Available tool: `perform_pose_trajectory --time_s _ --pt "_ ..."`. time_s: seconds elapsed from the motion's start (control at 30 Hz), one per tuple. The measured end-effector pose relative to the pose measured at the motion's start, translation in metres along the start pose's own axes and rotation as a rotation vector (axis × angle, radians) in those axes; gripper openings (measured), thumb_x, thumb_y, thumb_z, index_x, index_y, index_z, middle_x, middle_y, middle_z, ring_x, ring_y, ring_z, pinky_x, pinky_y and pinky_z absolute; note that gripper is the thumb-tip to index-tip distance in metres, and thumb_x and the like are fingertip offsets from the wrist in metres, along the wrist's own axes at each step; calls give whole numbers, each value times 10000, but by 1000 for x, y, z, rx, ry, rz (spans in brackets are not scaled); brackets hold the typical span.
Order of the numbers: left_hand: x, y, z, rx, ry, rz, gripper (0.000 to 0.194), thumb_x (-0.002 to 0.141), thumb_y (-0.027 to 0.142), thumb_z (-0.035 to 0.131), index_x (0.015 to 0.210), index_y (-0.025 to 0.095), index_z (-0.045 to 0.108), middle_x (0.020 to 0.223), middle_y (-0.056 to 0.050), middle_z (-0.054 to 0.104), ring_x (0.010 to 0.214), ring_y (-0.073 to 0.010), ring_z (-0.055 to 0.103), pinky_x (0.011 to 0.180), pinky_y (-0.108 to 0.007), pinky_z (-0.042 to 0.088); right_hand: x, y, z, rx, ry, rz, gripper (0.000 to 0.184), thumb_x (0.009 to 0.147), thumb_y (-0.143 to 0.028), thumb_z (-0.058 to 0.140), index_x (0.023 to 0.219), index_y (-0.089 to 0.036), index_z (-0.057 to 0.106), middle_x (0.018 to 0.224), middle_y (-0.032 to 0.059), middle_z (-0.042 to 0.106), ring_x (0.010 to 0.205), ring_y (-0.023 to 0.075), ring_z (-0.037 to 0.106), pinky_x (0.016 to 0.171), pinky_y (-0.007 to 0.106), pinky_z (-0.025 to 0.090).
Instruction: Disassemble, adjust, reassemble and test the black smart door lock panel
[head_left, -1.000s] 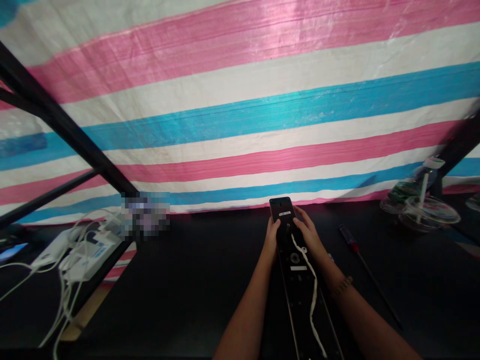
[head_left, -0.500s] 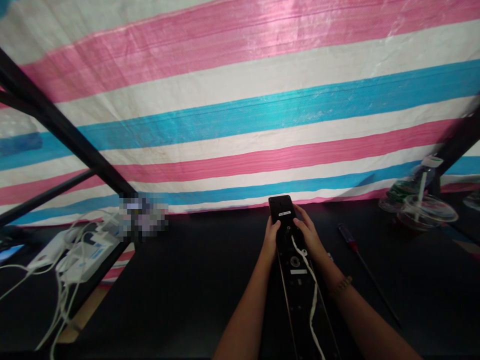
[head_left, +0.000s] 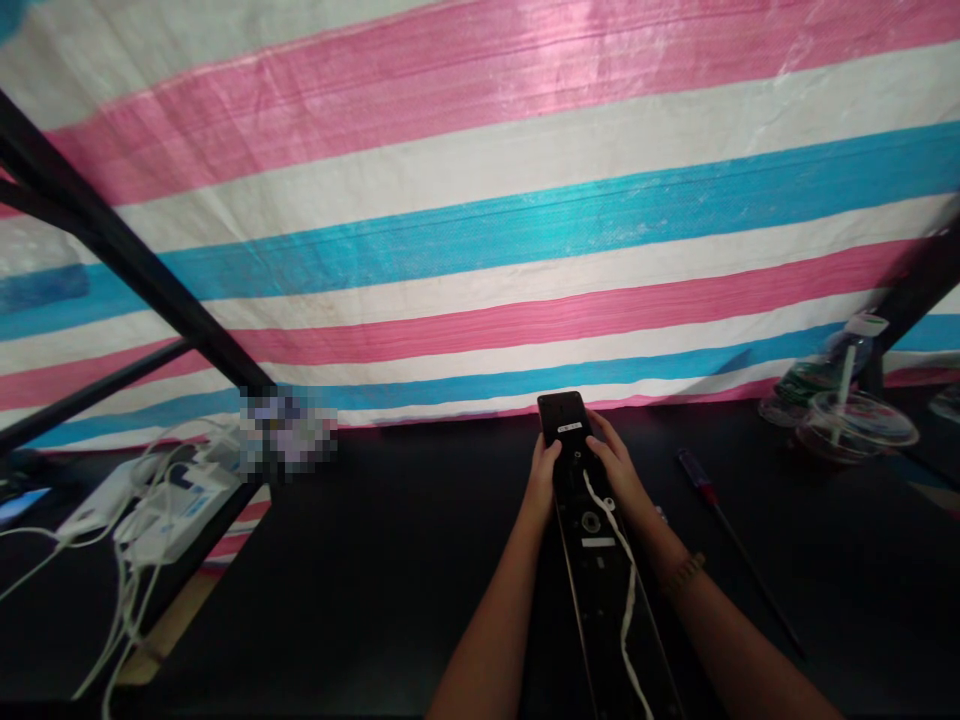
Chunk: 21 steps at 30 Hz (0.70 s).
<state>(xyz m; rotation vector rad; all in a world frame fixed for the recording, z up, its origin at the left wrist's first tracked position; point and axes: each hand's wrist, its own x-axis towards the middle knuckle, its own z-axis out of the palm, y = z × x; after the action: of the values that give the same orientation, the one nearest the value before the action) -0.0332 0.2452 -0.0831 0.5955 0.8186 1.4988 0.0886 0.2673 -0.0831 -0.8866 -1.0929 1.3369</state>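
Note:
A long, narrow black device (head_left: 600, 600) with small white labels stretches from the table's near edge toward the striped sheet. My left hand (head_left: 541, 478) grips its left side close to the far end, thumb on the upper face. On the opposite side my right hand (head_left: 616, 470) holds it the same way, and the other fingers of both hands are partly hidden. Along the device's face runs a white cable (head_left: 628, 590), leading down out of view. To the right of my right arm lies a long screwdriver (head_left: 705, 488) with a dark and red handle.
The black table (head_left: 375, 590) backs onto a striped plastic sheet (head_left: 480, 240). At right stand a plastic bottle (head_left: 817, 370) and a clear cup (head_left: 851, 425) with a straw. White power strips (head_left: 176, 515) and tangled cables (head_left: 124, 610) lie left, beside a black metal frame (head_left: 135, 260).

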Motion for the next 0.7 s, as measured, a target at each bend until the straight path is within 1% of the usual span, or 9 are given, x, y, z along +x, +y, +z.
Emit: perform_pose_trajectory --time_s 0.17,0.27,0.33,0.47,0.53,0.7 --pt "11 -6 -7 45 70 -8 487 692 450 766 1058 142 673 898 -72 743 796 -214 695 751 -317 507 8 6 1 -23 49 33 534 728 -482 721 1205 -247 662 1229 64 703 1132 301 633 964 425 494" --pt "18 -9 -13 74 113 -23 424 687 443 779 954 131 675 811 -56 726 719 -193 677 702 -303 493 13 11 -1 -36 68 94 531 702 -493 736 1163 -234 684 1197 68 715 1114 308 645 959 433 501" --pt "20 -11 -15 90 127 -25 395 681 440 788 897 131 668 781 -47 717 696 -181 666 687 -293 484 14 12 -2 -31 71 106 518 704 -490 738 1153 -237 689 1180 65 720 1096 307 654 936 426 515" --pt "20 -12 -15 91 105 -21 424 690 458 776 948 141 663 812 -49 722 725 -188 675 706 -298 492 12 12 -2 -26 73 50 508 712 -502 737 1146 -240 693 1202 63 711 1106 300 649 917 406 525" --pt "20 -12 -15 95 99 -18 433 700 465 764 972 144 661 822 -48 720 736 -188 675 712 -298 492 13 12 -2 -26 60 54 515 713 -509 737 1151 -242 691 1191 63 716 1095 297 654 915 408 526" --pt "21 -12 -17 137 118 -15 367 719 448 751 900 141 661 776 -30 696 712 -175 654 690 -284 480 15 14 -4 -38 65 72 497 701 -492 743 1129 -244 702 1163 58 726 1125 306 641 924 419 523"
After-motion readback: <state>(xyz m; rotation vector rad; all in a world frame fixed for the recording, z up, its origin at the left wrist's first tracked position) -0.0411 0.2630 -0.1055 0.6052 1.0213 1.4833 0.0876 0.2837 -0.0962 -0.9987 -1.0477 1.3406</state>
